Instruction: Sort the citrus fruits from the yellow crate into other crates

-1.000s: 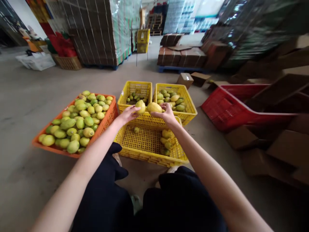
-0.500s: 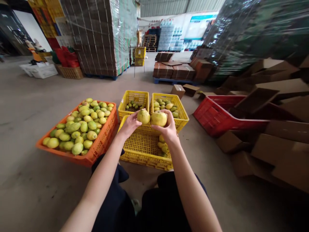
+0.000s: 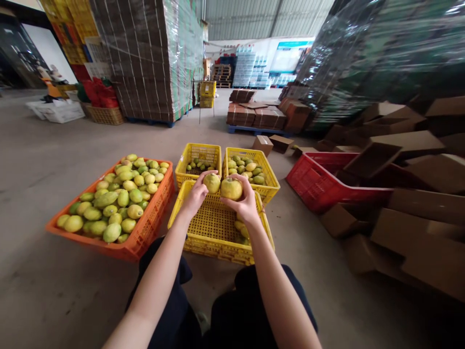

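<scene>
Raised over the near yellow crate [image 3: 207, 222], my left hand [image 3: 196, 198] grips a yellow-green lemon [image 3: 211, 183] by its left side. Beside it, my right hand [image 3: 246, 201] has its fingers and thumb around a larger, rounder lemon [image 3: 231, 189]. A narrow gap separates the two fruits. Some yellow fruits lie at the right side of the near crate, partly hidden by my right hand and wrist. To the left, an orange crate [image 3: 154, 213] is heaped with green and yellow lemons.
Behind the near crate stand two yellow crates, the left one [image 3: 179, 170] with a few green fruits, the right one [image 3: 274, 186] fuller. A red crate [image 3: 308, 186] and loose cardboard boxes [image 3: 410, 242] lie on the right. Wrapped pallet stacks [image 3: 145, 58] rise farther back.
The view has tilted up a little, so the crates appear lower. Both hands still hold the same lemons, now lower in view and slightly closer together.
</scene>
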A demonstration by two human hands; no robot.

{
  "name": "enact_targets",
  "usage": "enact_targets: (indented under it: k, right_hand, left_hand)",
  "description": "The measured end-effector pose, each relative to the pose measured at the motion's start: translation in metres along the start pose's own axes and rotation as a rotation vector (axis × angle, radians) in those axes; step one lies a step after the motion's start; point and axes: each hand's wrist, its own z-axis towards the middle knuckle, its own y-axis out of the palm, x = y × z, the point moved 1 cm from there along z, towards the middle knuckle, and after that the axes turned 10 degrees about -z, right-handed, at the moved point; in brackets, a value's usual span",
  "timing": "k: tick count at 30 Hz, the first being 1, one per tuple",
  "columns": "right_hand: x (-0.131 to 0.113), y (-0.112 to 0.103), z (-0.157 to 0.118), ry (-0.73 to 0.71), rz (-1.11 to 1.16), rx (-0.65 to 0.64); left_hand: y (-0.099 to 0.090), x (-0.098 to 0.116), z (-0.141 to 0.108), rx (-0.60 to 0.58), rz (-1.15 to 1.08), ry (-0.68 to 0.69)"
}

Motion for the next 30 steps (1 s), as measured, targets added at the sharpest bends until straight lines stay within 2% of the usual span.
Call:
enact_targets:
  k: [2,4,8,12,15,20,23,30]
  right_hand:
    - [0.000,0.000,0.000,0.024,0.003,-0.004]
    - [0.001,0.002,-0.001,0.081,0.034,-0.002]
    - [0.002,0.010,-0.002,0.303,0.269,0.018]
    - [0.007,0.022,-0.001,0.556,0.580,0.188]
    - [0.011,0.025,0.000,0.686,0.635,0.300]
    - [0.015,0.025,0.000,0.709,0.715,0.305]
    - [0.018,0.029,0.000,0.734,0.760,0.320]
    - [0.024,0.041,0.001,0.904,0.809,0.317]
  left_hand:
    - [0.001,-0.002,0.001,0.024,-0.050,-0.014]
    - [0.001,-0.005,0.001,0.097,-0.063,-0.050]
    - [0.001,-0.010,0.002,0.240,-0.115,-0.117]
    - [0.001,-0.017,0.005,0.294,-0.235,-0.108]
    - [0.003,-0.022,0.007,0.337,-0.279,-0.122]
    - [0.006,-0.020,0.007,0.463,-0.363,-0.231]
    - [0.005,-0.015,0.005,0.503,-0.369,-0.250]
    - [-0.003,-0.008,0.005,0.444,-0.425,-0.293]
